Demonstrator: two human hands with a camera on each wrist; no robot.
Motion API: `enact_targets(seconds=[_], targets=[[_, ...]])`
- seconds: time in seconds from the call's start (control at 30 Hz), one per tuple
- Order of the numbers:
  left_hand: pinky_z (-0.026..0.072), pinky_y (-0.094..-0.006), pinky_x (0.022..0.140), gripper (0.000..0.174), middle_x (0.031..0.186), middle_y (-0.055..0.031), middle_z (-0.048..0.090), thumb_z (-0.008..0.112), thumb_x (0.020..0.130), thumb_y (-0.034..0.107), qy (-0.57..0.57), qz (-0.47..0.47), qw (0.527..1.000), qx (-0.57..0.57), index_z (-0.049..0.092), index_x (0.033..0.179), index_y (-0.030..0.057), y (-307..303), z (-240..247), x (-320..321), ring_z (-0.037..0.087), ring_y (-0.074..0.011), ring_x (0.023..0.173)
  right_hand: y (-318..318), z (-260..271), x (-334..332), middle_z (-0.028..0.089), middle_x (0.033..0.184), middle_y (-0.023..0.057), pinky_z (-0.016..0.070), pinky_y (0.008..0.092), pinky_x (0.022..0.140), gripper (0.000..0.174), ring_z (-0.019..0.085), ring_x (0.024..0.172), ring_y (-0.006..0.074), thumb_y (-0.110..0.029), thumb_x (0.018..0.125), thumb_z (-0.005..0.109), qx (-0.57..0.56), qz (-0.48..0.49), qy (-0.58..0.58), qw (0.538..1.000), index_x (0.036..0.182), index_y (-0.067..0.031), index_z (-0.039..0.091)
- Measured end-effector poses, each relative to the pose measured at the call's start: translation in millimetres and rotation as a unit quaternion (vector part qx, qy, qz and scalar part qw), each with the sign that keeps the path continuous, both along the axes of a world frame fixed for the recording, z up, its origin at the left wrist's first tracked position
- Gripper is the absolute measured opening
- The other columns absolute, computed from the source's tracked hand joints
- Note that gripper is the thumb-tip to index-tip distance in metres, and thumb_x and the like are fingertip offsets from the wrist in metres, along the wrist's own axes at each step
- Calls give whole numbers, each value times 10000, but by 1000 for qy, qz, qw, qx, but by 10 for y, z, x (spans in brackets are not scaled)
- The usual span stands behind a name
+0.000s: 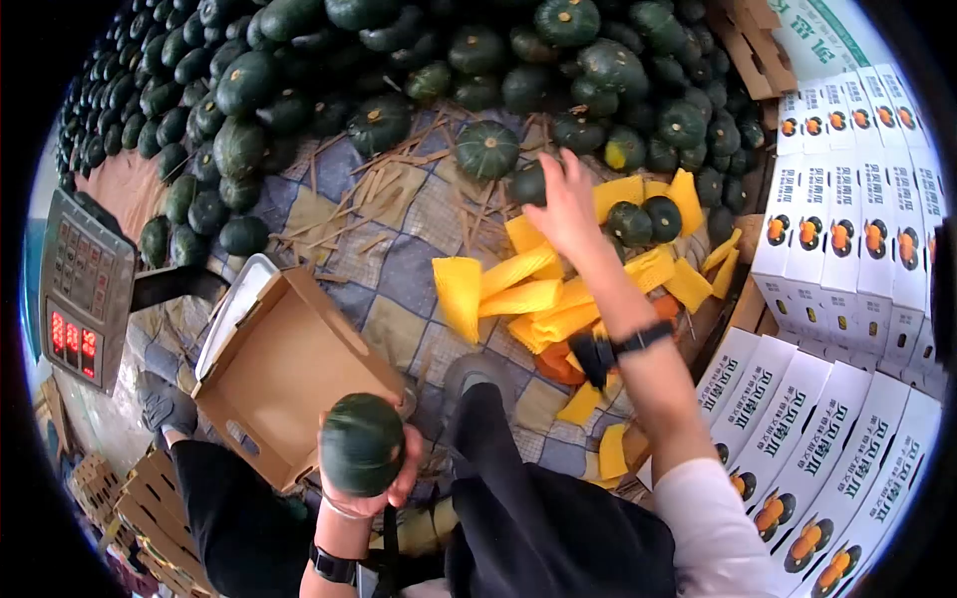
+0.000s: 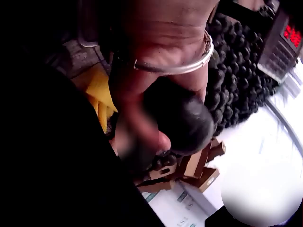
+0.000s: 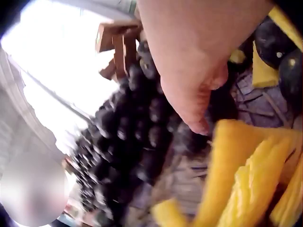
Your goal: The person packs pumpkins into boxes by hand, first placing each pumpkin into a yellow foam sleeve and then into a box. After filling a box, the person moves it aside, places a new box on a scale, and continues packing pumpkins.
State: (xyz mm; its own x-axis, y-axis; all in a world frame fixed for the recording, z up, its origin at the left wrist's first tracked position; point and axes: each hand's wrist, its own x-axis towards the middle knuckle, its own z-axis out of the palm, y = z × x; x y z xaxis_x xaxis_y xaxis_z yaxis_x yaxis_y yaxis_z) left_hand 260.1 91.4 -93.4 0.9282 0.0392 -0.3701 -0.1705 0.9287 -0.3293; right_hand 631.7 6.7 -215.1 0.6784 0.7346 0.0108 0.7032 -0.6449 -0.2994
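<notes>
Left hand (image 1: 374,498) is down low near the person's lap, cupping a dark green kabocha squash (image 1: 362,444) from underneath. The fingers (image 1: 407,460) are curled up round its side, so it's a proper grip. That squash sits just over the near corner of an open cardboard box (image 1: 289,369), which is lying tilted on the patchwork cloth (image 1: 399,269). The left wrist view is blurry, but you can make out the same squash (image 2: 187,123) against the palm and a metal bangle (image 2: 182,66) on the wrist.

Right hand (image 1: 565,204) is stretched way out over the cloth, fingers loosely spread and holding nothing. It's right above a second squash (image 1: 526,184) at the edge of the big squash pile (image 1: 419,60). Can't tell if it's actually touching it. From the right wrist view, the hand (image 3: 189,71) is relaxed with nothing in it, and yellow foam sleeves (image 3: 246,175) are just below.

Other stuff around:
- a heap of those yellow foam net sleeves (image 1: 523,289) under the right forearm, with a couple of squash (image 1: 643,221) sitting on them
- a scale with red digits (image 1: 85,289) off to the left
- stacks of white printed cartons (image 1: 847,229) along the right side
</notes>
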Motion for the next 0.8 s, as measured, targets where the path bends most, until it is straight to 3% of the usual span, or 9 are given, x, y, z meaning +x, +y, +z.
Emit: enact_targets(seconds=[0.1,0.17,0.2,0.3,0.57,0.63,0.7,0.77,0.8], targets=[[542,-610,716,562,1194,-289,520,411,932,499,304,25,948,90,392,1344,117,100,283,-84,543,-505,1054,470,53,281,368,1405,220,435,493,973,729,410,1260,395,-311,664,777,-241,-24,96,966,1299,-86,498],[493,-673,773,547,1286,-278,468,388,928,536,213,43,958,188,409,1334,169,227,231,-208,479,-537,1135,390,-250,645,549,1250,179,494,507,872,794,552,1127,335,-430,636,799,-106,-87,299,944,1303,-101,521],[492,-680,762,546,1336,-275,425,378,919,567,239,61,958,147,417,1330,210,246,144,-313,481,-550,1125,385,9,382,602,1192,144,518,519,802,735,586,1087,320,-490,703,754,32,-247,442,862,1265,-69,540],[484,-652,824,616,1301,-228,473,457,892,540,223,109,962,110,375,1377,168,420,44,-422,506,-490,1130,95,13,176,604,1193,137,569,486,656,621,639,997,323,-553,869,539,167,-168,822,519,1235,-52,534],[471,-614,897,608,1268,-197,502,597,796,326,270,126,907,297,418,1334,106,868,-48,-812,490,-432,1185,215,641,-1359,457,1349,222,507,644,821,710,504,1103,544,-602,871,472,236,-149,949,144,1357,-86,415],[500,-472,904,585,1227,-179,521,638,783,217,410,109,793,437,432,1317,97,1050,-174,-1021,555,-344,1099,307,731,-1502,468,1345,211,494,645,843,690,500,1115,536,-583,887,463,215,-166,949,162,1361,-85,409],[442,-442,961,613,1287,-183,463,694,734,134,558,-59,505,656,454,1297,103,1231,-361,-1172,505,-353,1139,409,840,-1644,490,1324,191,513,566,858,628,545,1108,438,-521,912,460,208,-130,937,247,1363,-88,410],[332,-450,1053,682,1345,-165,408,739,663,66,564,-141,62,811,476,1291,107,1286,-589,-1288,394,-353,1252,509,887,-1775,520,1285,172,520,505,876,596,570,1099,374,-468,920,482,204,-95,913,341,1368,-82,408],[248,-467,1100,738,1411,-176,327,747,653,94,562,-188,32,805,454,1329,130,1268,-674,-1326,294,-371,1312,625,979,-1862,535,1212,140,513,402,895,528,584,1077,265,-351,898,575,229,-2,824,518,1298,-41,429]])
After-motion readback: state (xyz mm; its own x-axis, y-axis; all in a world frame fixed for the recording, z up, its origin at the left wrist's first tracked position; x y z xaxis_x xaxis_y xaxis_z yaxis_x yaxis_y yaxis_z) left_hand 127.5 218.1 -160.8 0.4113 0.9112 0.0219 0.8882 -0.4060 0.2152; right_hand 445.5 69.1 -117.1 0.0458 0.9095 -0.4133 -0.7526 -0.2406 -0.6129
